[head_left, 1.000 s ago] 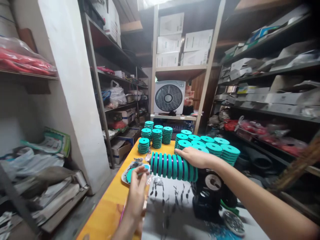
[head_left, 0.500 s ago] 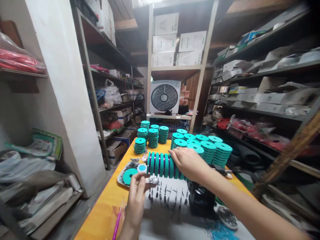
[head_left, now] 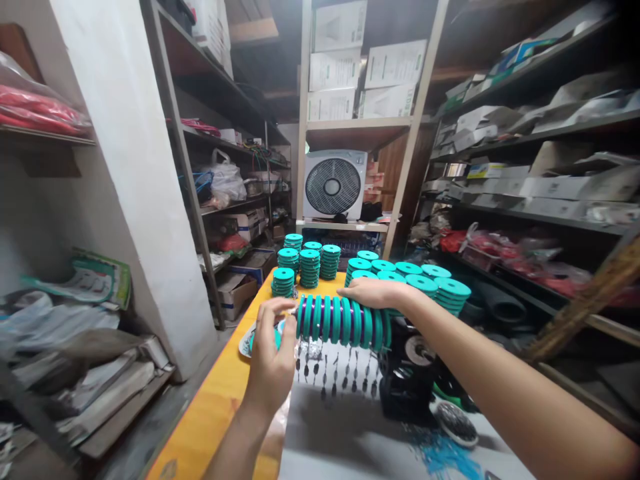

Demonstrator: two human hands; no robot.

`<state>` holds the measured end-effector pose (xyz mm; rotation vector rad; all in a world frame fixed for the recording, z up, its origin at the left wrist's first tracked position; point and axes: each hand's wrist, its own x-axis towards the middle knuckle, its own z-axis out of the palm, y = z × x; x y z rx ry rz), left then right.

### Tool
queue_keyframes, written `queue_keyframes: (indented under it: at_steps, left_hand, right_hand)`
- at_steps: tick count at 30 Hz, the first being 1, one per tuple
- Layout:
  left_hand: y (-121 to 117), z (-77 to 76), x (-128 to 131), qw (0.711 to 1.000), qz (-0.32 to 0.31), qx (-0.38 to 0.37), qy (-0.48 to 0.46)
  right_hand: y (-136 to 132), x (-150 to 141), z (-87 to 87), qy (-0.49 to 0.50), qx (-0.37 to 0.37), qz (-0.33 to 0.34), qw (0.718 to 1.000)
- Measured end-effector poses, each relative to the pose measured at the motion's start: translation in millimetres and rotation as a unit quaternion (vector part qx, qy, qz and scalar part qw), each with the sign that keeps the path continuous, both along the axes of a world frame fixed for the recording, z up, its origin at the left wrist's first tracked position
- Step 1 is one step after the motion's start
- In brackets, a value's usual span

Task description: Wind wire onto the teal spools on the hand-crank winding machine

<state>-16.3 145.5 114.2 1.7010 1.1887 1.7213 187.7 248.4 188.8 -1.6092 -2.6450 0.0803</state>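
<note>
Green spool row (head_left: 343,321): lay sideways, its right end beside the black machine (head_left: 407,373) on the table.
Left hand (head_left: 273,353): was at the row's left end; whether it gripped could not be told.
Right hand (head_left: 380,294): lay over the row's top, fingers partly hidden, grip unclear.
White cartons (head_left: 337,70): bore print too small to read.

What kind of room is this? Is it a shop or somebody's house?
It looks like a small workshop or storeroom, though I can't be sure. There are crowded shelves, stacks of green discs on the yellow table, and a black machine beside them.
</note>
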Motion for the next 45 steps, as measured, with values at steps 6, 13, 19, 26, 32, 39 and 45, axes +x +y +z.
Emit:
queue_keyframes:
  at_steps: [6, 13, 19, 26, 32, 39, 45]
  left_hand:
    - [49.6, 52.2, 6.8, 0.949, -0.229, 0.032, 0.214]
    - [77.9, 52.3, 8.5, 0.921, -0.293, -0.077, 0.246]
    - [99.2, 52.6, 13.1, 0.905, -0.332, -0.17, 0.203]
    - [99.5, 44.5, 7.8, 0.905, -0.37, -0.181, 0.106]
    - [99.4, 29.9, 5.1, 0.923, -0.355, -0.146, 0.034]
    - [97.4, 26.3, 5.7, 0.929, -0.355, -0.101, -0.001]
    - [92.5, 22.3, 1.5, 0.93, -0.357, -0.08, -0.029]
  right_hand:
    - [0.2, -9.8, 3.5, -0.016, 0.038, -0.054, 0.998]
    - [-30.2, 0.9, 14.4, 0.082, 0.191, -0.039, 0.977]
    - [-92.5, 32.2, 11.7, 0.202, 0.209, 0.021, 0.957]
    - [-101.6, 4.9, -7.3, 0.226, 0.224, 0.093, 0.943]
    - [-77.6, -41.4, 4.9, 0.079, 0.205, 0.107, 0.97]
    - [-80.1, -63.1, 33.0, -0.078, 0.14, 0.114, 0.981]
    - [-74.8, -65.9, 47.4, -0.133, 0.102, 0.174, 0.97]
